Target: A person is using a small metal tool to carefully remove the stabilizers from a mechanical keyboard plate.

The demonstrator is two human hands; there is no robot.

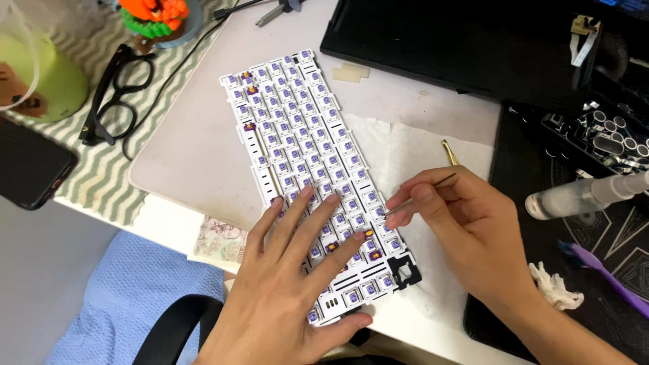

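Observation:
A white keyboard plate filled with purple switches lies diagonally on a pale desk mat. My left hand rests flat on its near end, fingers spread over the switches. My right hand pinches a thin metal tool with its tip at the plate's right edge near the lower rows. A brass-coloured tool lies on the white paper towel just behind my right hand.
Black glasses and a dark phone lie at left, near a green cup. A black case sits at the back. At right are a clear syringe, a purple brush and crumpled tissue on a black mat.

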